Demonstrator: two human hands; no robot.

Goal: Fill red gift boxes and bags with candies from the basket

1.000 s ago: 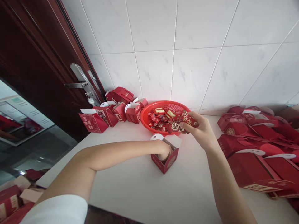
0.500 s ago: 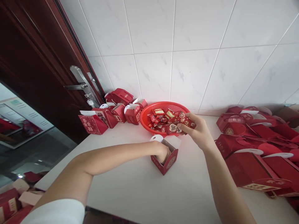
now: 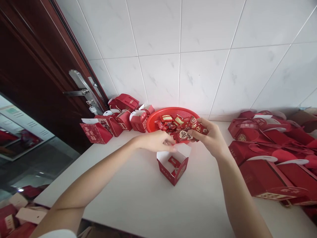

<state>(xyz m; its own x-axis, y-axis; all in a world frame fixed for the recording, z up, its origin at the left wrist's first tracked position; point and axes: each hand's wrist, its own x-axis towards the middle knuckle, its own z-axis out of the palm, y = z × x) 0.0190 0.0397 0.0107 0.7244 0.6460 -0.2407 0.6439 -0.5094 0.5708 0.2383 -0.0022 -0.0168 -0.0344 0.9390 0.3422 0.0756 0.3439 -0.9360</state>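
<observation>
My right hand [image 3: 210,135] pinches a red printed candy packet [image 3: 185,134] by its right end, in front of the basket. Below it, an open red gift box [image 3: 167,173] with white insides stands on the white table [image 3: 138,198]. Inside the box lies a small red wrapped candy [image 3: 174,161]. Over the box's back left edge, close to the packet's lower left end, hovers my left hand [image 3: 158,141]. Its fingers are loosely bent with the thumb apart, and nothing shows in them. Behind both hands, a red plastic basket [image 3: 155,117] holds several wrapped candies [image 3: 166,121].
Several red gift boxes [image 3: 123,120] stand by the wall at the left. Many closed red boxes [image 3: 262,178] crowd the right side. More boxes [image 3: 23,213] lie low at the left, beyond the table edge. A dark wooden door [image 3: 42,66] with a metal handle is at the left.
My left hand has come up out of the gift box, leaving a small candy visible inside. My right hand still holds the packet in nearly the same place. The view has shifted slightly.
</observation>
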